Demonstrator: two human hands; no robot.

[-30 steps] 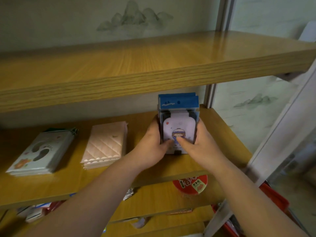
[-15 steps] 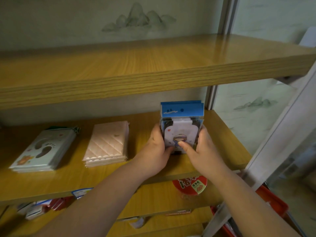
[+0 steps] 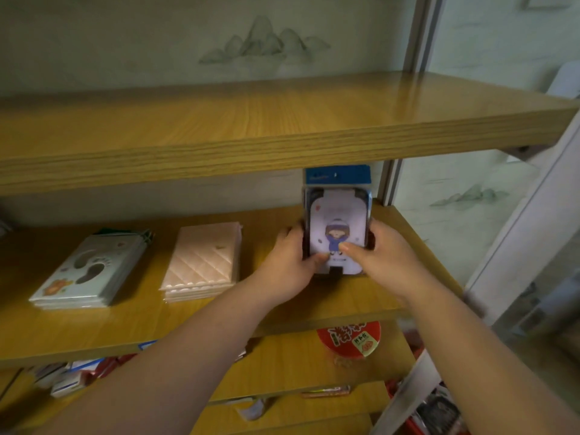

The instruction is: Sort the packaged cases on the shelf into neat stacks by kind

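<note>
- Cartoon cases, upright on the middle shelf, grasped between left hand and right hand
- Pink quilted stack and footprint stack lie apart to the left

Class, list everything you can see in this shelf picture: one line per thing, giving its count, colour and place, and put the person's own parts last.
cartoon cases: a bundle, count unclear, blue header card over pale lilac front, held upright at the right end of the middle shelf.
pink quilted cases: one flat stack, pale pink, middle of the middle shelf.
footprint cases: one flat stack, white and pale green, left on the middle shelf.
middle shelf: one, yellow wood.
top shelf: one, yellow wood, above.
red lid: one, red with white print, lower shelf at the right.
small packets: several, white, blue and red, lower shelf at the left.
left hand: one, its grip on the bundle's left side.
right hand: one, its grip on the bundle's right side.
</note>
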